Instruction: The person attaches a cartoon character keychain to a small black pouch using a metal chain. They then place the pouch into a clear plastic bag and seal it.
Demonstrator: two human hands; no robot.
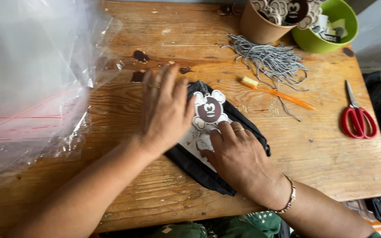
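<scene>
Folded black fabric item [199, 169] lies near the middle of the wooden bench [331, 163], angled toward the near edge. A round cartoon-shaped tag [209, 110], dark centre with white lobes, sits on its upper end over a white printed card.

Left hand [164, 112] flat, fingers spread, pressing the fabric's left side; it holds nothing. Right hand [239, 161] palm down on the lower part, fingers loosely bent, fingertips at the card's edge; nothing gripped.

Risk, as I judge it: the tag and card rest loose on the fabric, so a sideways slide of either palm could skew them or crease the card. The fabric could also slip toward the near edge.

Around: clear plastic bags [31, 79] heaped over the left edge, close to the left forearm and easily snagged. Grey string bundle [270, 59] and orange tool [278, 93] toward the far right; red scissors [358, 117] near the right edge; brown cup [261, 26] of tags and green bowl [331, 39] at the far right corner.
</scene>
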